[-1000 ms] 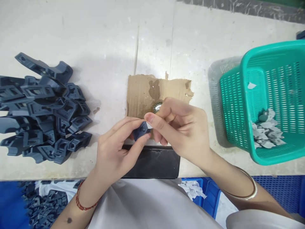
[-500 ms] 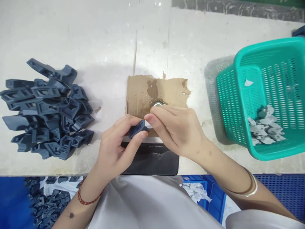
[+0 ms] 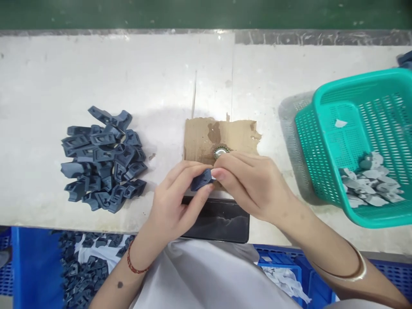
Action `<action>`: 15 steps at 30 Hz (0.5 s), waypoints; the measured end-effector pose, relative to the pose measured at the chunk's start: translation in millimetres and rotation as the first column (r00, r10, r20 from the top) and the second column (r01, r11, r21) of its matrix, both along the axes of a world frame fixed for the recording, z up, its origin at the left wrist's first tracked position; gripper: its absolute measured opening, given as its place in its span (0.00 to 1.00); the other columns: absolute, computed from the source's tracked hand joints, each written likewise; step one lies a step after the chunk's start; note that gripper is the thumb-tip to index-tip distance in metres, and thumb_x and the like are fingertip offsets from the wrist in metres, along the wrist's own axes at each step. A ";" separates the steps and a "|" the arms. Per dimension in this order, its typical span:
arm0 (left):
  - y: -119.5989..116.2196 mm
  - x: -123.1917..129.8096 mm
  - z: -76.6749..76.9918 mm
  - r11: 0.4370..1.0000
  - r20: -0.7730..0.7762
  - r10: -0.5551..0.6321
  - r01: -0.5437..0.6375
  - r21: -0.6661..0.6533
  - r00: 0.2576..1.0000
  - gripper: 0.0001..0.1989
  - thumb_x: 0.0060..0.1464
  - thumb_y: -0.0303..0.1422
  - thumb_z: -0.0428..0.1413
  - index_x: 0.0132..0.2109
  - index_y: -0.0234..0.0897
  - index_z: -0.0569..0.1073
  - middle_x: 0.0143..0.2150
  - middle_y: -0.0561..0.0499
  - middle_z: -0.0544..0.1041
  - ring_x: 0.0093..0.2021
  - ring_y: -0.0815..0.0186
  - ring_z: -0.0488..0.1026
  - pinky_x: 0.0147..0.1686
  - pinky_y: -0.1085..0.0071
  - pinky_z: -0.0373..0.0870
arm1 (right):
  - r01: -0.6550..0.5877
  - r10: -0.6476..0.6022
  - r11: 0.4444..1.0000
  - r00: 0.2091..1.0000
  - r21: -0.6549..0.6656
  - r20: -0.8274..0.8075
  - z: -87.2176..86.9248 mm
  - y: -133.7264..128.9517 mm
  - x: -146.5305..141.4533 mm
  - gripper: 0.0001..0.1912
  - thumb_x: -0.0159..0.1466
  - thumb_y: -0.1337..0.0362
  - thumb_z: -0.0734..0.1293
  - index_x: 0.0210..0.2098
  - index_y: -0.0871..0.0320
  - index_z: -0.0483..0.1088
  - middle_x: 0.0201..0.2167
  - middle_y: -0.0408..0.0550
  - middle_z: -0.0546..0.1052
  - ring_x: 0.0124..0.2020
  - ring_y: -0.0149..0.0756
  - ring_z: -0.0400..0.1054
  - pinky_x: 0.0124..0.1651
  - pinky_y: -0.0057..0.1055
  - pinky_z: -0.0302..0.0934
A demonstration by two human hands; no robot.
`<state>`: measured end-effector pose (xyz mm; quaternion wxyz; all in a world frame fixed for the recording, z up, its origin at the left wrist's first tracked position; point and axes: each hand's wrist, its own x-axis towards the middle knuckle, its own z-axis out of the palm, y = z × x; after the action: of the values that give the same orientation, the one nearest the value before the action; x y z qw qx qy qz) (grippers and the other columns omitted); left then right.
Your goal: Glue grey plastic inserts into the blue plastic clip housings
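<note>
My left hand (image 3: 177, 204) grips a dark blue-grey moulded part (image 3: 201, 180) between thumb and fingers, above the front edge of a piece of cardboard (image 3: 199, 137). Against the right end of that part, my right hand (image 3: 254, 182) is closed in a pinch. A small white piece (image 3: 213, 173) shows at its fingertips, mostly hidden. Just beyond my right knuckles, a silvery round cap with a ridged edge (image 3: 221, 152) lies on the cardboard. Below my hands is a flat, glossy black slab like a phone (image 3: 222, 221).
On the left of the white table (image 3: 164, 77) lies a pile of similar blue-grey parts (image 3: 106, 159). A green basket (image 3: 309, 137) with white scraps (image 3: 370, 182) stands at right. Under the front edge are blue bins (image 3: 35, 266) holding more parts and white scraps.
The view has shifted, showing more of the table's far side and a green strip beyond. Both hands stay together at the part, with less of the white piece showing between them.
</note>
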<state>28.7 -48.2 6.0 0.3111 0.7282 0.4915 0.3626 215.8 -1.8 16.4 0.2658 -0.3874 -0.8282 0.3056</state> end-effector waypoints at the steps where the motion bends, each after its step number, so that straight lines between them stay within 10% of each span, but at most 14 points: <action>1: 0.3 -1.4 3.6 1.000 -0.042 0.010 -0.009 0.010 0.999 0.13 0.65 0.27 0.58 0.55 0.39 0.72 0.51 0.46 0.81 0.50 0.62 0.78 0.50 0.66 0.76 | 0.028 -0.028 0.999 1.000 -0.031 -0.013 2.6 0.3 2.6 0.19 0.77 0.58 0.56 0.29 0.53 0.61 0.23 0.41 0.70 0.23 0.32 0.63 0.29 0.30 0.54; 4: 1.4 -17.9 13.7 0.981 -0.214 0.186 -0.170 0.093 0.959 0.21 0.63 0.33 0.61 0.62 0.42 0.71 0.58 0.43 0.78 0.58 0.53 0.75 0.57 0.56 0.73 | 0.251 -0.254 0.962 0.967 -0.104 -0.015 6.2 5.2 12.2 0.20 0.76 0.56 0.58 0.28 0.53 0.63 0.19 0.40 0.66 0.22 0.33 0.61 0.28 0.32 0.51; 8: 6.0 -59.4 20.8 0.875 -0.430 0.484 -0.417 0.246 0.762 0.20 0.61 0.35 0.63 0.59 0.42 0.76 0.59 0.42 0.77 0.61 0.44 0.73 0.63 0.43 0.66 | 0.631 -0.631 0.775 0.775 -0.039 -0.003 -3.3 21.9 26.2 0.21 0.76 0.57 0.58 0.26 0.53 0.63 0.21 0.43 0.68 0.24 0.36 0.62 0.30 0.34 0.49; 15: 15.7 -90.4 12.2 0.842 -0.507 0.512 -0.522 0.136 0.693 0.16 0.55 0.39 0.66 0.50 0.39 0.82 0.53 0.41 0.80 0.56 0.34 0.75 0.55 0.40 0.70 | 0.716 -0.727 0.686 0.671 0.129 0.144 -26.7 33.4 36.7 0.11 0.72 0.63 0.60 0.33 0.54 0.67 0.22 0.45 0.68 0.22 0.36 0.59 0.28 0.33 0.43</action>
<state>-61.8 -32.5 18.2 0.0571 0.6279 0.7450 0.2179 252.5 31.6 -10.2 0.2991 -0.7010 -0.6375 0.1129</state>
